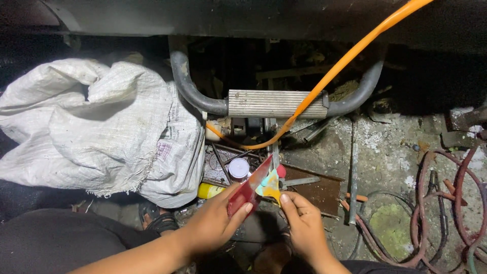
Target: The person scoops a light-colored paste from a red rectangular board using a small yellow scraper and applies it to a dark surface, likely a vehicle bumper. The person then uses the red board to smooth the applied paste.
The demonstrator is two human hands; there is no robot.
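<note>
This is a rough repair workshop, seemingly a vehicle or welding one, worked at floor level. A curved grey metal tube with a ribbed aluminium step plate (276,103) juts from under a dark body overhead, and a bright orange hose (350,56) trails across it. Coiled reddish rubber hoses (446,203) lie on the stained, cracked concrete floor (390,147), beside loose metal rods (353,182), scattered hand tools (228,160) and a dirty white woven sack (96,122).
</note>
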